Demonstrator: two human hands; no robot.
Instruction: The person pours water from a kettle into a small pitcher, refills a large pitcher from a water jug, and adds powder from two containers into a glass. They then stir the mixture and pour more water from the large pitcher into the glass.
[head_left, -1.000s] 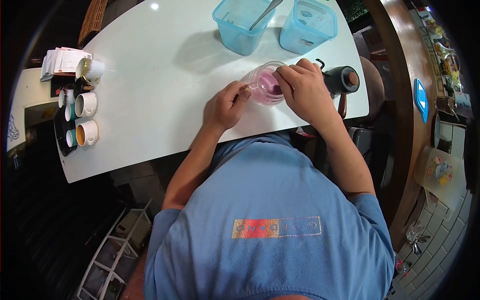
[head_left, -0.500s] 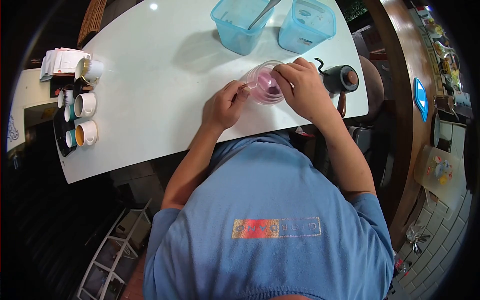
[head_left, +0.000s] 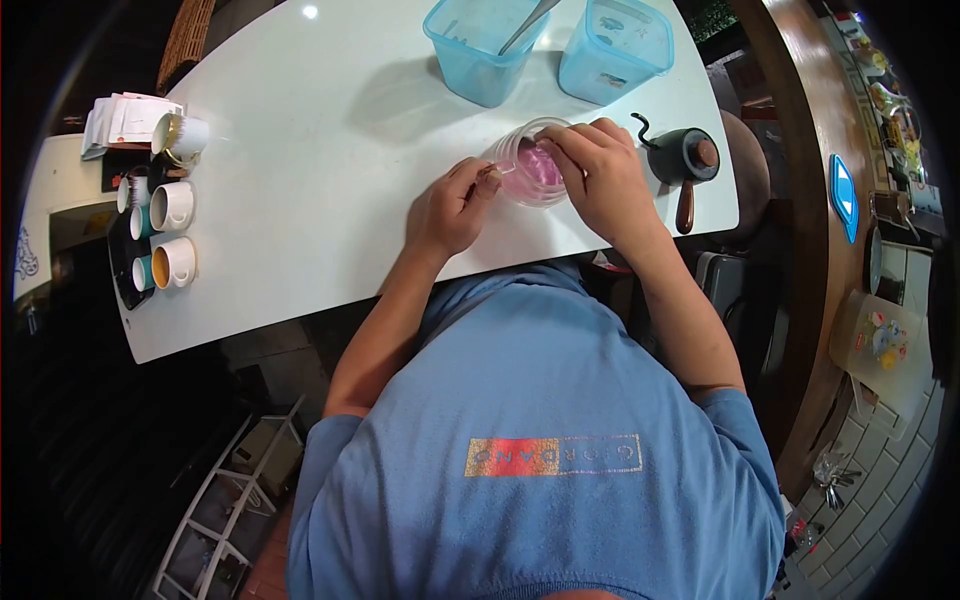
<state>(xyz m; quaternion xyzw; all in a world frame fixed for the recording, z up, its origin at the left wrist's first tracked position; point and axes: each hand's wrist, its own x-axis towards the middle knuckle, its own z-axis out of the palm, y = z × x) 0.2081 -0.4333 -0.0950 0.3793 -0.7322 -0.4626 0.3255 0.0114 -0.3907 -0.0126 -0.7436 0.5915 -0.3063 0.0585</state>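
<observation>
A clear ribbed cup [head_left: 522,190] with pink liquid inside stands near the table's front edge, between my hands. My left hand [head_left: 458,205] is closed at its left side, fingers pinched on the clear handle. Above the cup's right rim, my right hand [head_left: 598,170] is closed with its fingertips over the opening. What those fingertips hold is hidden; a dark shape shows just beside them inside the cup.
Two blue tubs [head_left: 478,70] [head_left: 616,55] stand at the back, the left one with a metal utensil. A dark kettle [head_left: 684,157] with a wooden handle is right of my right hand. Mugs [head_left: 173,207] and papers [head_left: 135,120] lie at the far left.
My right hand has shifted slightly over the cup's opening. The pink liquid looks swirled, and the dark shape inside has moved up toward the rim. My left hand stays at the handle.
</observation>
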